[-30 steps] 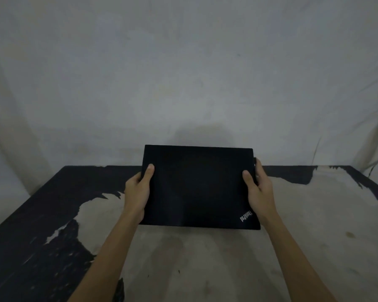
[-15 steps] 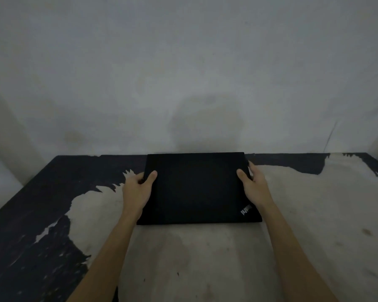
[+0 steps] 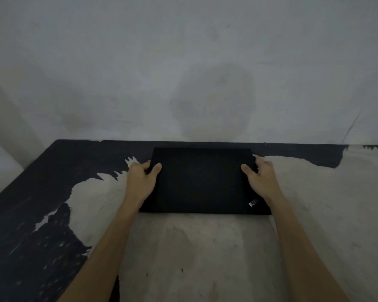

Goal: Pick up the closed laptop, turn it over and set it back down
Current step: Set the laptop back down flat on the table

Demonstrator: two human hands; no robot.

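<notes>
Your closed black laptop [image 3: 202,180] lies flat, or very nearly so, on the worn table [image 3: 205,247], in the far middle of the top with its far edge close to the wall [image 3: 183,62]. Its long axis runs left to right, square to you. The lid faces up, and the small logo [image 3: 254,202] sits in the near right corner, its lettering running diagonally.

Your left hand [image 3: 141,182] grips the left short edge towards the far corner: the thumb lies on top of the lid and the fingers curl round the side. Your right hand [image 3: 261,180] does the same on the right short edge, thumb on the lid, fingers wrapped over the edge near the far right corner. Both hands are closed on the laptop; you cannot tell from here whether the fingertips are still underneath it.

Compared with a second ago, the laptop has come down. Then you held it tilted up towards you, its far edge raised against the wall; half a second ago it was lower but still in your grasp; now the near edge rests along the pale bare patch of the table. The logo corner has stayed at the near right throughout, and your hands have kept their places on the two short edges.
</notes>
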